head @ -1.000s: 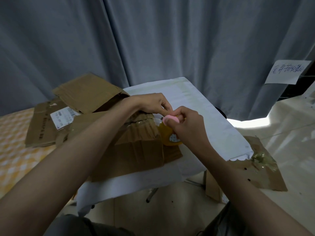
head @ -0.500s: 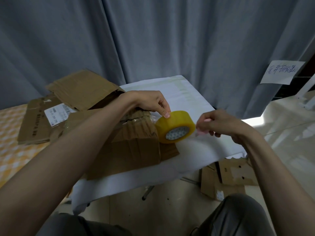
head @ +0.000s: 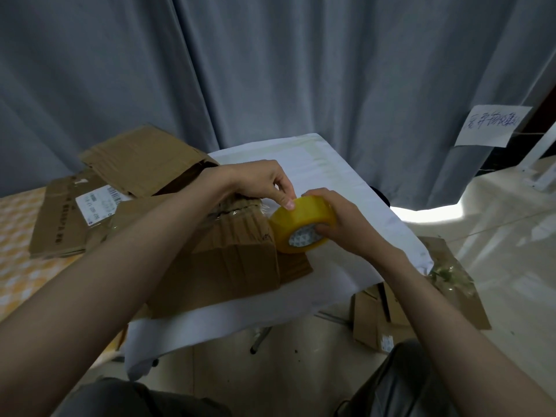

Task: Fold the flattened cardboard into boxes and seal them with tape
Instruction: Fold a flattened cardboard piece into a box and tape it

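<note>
A yellow tape roll (head: pixel 298 224) stands on edge at the right end of a brown cardboard box (head: pixel 228 260) on the white-covered table (head: pixel 346 182). My right hand (head: pixel 340 218) grips the roll, thumb at its white core and fingers over the top. My left hand (head: pixel 261 182) reaches over the box and presses a fingertip on the roll's top edge. More flattened cardboard (head: pixel 141 158) lies behind the box, one sheet bearing a white shipping label (head: pixel 99 203).
Grey curtains (head: pixel 270 70) hang behind the table. A yellow checked surface (head: pixel 15 236) lies at the left. Cardboard pieces (head: pixel 376 320) and crumpled clear tape (head: pixel 451 275) lie on the pale floor at the right. A handwritten paper note (head: pixel 490 124) hangs at the right.
My right hand, away from the roll half a second ago, has come back and gripped the tape roll. My left hand stays on top of the roll.
</note>
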Action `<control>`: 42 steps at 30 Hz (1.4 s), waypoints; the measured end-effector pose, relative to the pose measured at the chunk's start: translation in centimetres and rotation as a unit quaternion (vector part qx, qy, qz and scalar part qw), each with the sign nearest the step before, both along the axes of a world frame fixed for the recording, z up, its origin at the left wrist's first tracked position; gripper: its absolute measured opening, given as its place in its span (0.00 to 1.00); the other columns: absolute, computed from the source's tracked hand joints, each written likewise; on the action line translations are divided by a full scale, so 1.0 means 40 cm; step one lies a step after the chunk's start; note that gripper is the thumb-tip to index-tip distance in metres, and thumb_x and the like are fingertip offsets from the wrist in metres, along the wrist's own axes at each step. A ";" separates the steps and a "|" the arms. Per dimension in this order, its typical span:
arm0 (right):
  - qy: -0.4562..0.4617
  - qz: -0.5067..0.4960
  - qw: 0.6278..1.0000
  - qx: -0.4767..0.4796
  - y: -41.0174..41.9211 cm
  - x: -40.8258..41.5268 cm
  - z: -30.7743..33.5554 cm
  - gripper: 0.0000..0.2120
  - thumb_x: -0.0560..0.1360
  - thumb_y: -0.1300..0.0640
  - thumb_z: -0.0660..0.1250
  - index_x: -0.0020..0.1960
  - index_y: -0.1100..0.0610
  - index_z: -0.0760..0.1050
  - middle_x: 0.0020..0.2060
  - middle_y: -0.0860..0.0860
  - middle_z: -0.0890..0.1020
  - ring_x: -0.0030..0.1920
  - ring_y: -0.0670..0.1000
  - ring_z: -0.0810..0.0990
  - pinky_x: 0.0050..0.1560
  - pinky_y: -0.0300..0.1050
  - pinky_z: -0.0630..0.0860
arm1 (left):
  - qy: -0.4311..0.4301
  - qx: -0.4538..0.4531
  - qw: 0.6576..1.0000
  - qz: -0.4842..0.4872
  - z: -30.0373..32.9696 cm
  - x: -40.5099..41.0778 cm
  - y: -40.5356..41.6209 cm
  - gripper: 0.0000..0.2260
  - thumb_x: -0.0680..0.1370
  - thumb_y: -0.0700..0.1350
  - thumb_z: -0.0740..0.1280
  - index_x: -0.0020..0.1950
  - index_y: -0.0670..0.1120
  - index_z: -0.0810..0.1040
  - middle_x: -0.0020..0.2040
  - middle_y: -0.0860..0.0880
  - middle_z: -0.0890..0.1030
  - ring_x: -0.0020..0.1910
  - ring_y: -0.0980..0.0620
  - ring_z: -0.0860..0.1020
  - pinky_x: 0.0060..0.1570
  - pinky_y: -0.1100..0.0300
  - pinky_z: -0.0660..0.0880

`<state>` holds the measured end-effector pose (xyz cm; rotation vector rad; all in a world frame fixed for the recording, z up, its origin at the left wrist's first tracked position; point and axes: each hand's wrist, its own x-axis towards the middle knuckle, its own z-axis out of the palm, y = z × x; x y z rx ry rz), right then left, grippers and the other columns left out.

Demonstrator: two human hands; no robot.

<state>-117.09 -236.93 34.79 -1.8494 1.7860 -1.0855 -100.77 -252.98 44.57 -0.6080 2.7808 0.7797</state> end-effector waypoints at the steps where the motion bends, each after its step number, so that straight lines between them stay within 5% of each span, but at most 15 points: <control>1: 0.002 -0.005 1.000 -0.006 -0.007 0.000 -0.001 0.31 0.69 0.66 0.73 0.68 0.51 0.70 0.61 0.51 0.77 0.61 0.52 0.75 0.61 0.55 0.74 | 0.030 -0.030 0.999 0.003 0.008 0.015 0.009 0.14 0.73 0.55 0.74 0.57 0.52 0.84 0.49 0.62 0.83 0.43 0.65 0.78 0.42 0.69 0.70; 6: 0.004 -0.010 1.000 0.006 -0.005 0.005 0.013 0.28 0.66 0.58 0.69 0.66 0.50 0.71 0.58 0.54 0.78 0.58 0.55 0.76 0.58 0.56 0.75 | 0.225 -0.215 0.949 -0.046 0.041 0.145 0.097 0.10 0.79 0.55 0.68 0.50 0.51 0.85 0.48 0.57 0.83 0.46 0.57 0.79 0.45 0.55 0.76; 17: -0.007 0.010 0.998 0.058 -0.038 0.001 0.065 0.29 0.68 0.67 0.69 0.66 0.50 0.73 0.60 0.55 0.77 0.61 0.56 0.75 0.61 0.52 0.74 | 0.200 -0.237 0.947 -0.080 -0.007 0.224 0.158 0.16 0.84 0.52 0.57 0.54 0.46 0.82 0.50 0.51 0.82 0.51 0.53 0.77 0.55 0.53 0.74; 19: -0.043 0.001 0.997 0.064 -0.035 -0.008 0.067 0.27 0.70 0.70 0.67 0.65 0.51 0.73 0.59 0.53 0.78 0.58 0.52 0.77 0.54 0.43 0.77 | 0.171 -0.225 0.956 -0.079 0.003 0.226 0.156 0.17 0.84 0.54 0.55 0.56 0.48 0.81 0.52 0.53 0.82 0.53 0.54 0.77 0.56 0.53 0.74; 21: -0.091 -0.015 0.993 0.069 -0.024 -0.008 0.071 0.24 0.72 0.72 0.66 0.64 0.52 0.73 0.51 0.50 0.78 0.46 0.43 0.79 0.36 0.32 0.74 | 0.149 -0.225 0.959 -0.084 0.010 0.227 0.159 0.18 0.84 0.55 0.53 0.57 0.50 0.80 0.53 0.55 0.82 0.54 0.55 0.76 0.57 0.53 0.73; 25: -0.159 -0.036 0.985 0.051 -0.005 -0.009 0.067 0.19 0.73 0.73 0.65 0.60 0.57 0.72 0.41 0.49 0.74 0.37 0.48 0.74 0.24 0.29 0.67 | 0.120 -0.194 0.973 -0.045 0.019 0.225 0.159 0.20 0.84 0.57 0.51 0.57 0.52 0.82 0.54 0.57 0.82 0.54 0.57 0.77 0.59 0.53 0.73; 30: -0.177 -0.049 0.983 0.009 0.026 0.016 0.068 0.18 0.71 0.72 0.68 0.55 0.55 0.72 0.45 0.49 0.75 0.42 0.51 0.76 0.30 0.35 0.73 | 0.263 -0.187 0.931 0.167 0.020 0.194 0.180 0.14 0.77 0.58 0.68 0.51 0.49 0.86 0.48 0.55 0.85 0.46 0.60 0.79 0.51 0.53 0.78; 33: -0.155 -0.078 0.984 -0.028 0.038 0.038 0.065 0.22 0.64 0.63 0.73 0.54 0.52 0.72 0.49 0.52 0.76 0.49 0.54 0.77 0.42 0.53 0.78 | 0.207 -0.241 0.916 0.244 0.016 0.148 0.218 0.31 0.70 0.71 0.67 0.56 0.47 0.85 0.50 0.50 0.84 0.48 0.53 0.79 0.52 0.53 0.78; 35: -0.132 -0.109 0.984 -0.042 0.045 0.053 0.069 0.24 0.60 0.60 0.76 0.53 0.52 0.71 0.50 0.54 0.75 0.50 0.54 0.76 0.44 0.51 0.75 | 0.155 -0.276 0.911 0.264 0.010 0.121 0.235 0.37 0.69 0.75 0.63 0.59 0.46 0.84 0.51 0.49 0.84 0.53 0.49 0.77 0.54 0.49 0.76; 39: -0.056 -0.186 0.979 -0.056 0.064 0.065 0.071 0.23 0.63 0.57 0.81 0.51 0.54 0.73 0.45 0.50 0.70 0.49 0.52 0.72 0.42 0.41 0.64 | 0.176 -0.283 0.898 0.286 0.008 0.077 0.255 0.28 0.72 0.72 0.63 0.51 0.49 0.86 0.48 0.50 0.85 0.53 0.47 0.75 0.52 0.49 0.73; 42: -0.085 -0.184 0.979 -0.038 0.077 0.059 0.067 0.19 0.61 0.48 0.79 0.46 0.48 0.75 0.47 0.53 0.72 0.49 0.55 0.76 0.42 0.42 0.69 | 0.220 -0.190 0.912 0.289 0.022 0.063 0.266 0.18 0.74 0.63 0.69 0.50 0.50 0.87 0.45 0.51 0.83 0.46 0.51 0.77 0.43 0.56 0.71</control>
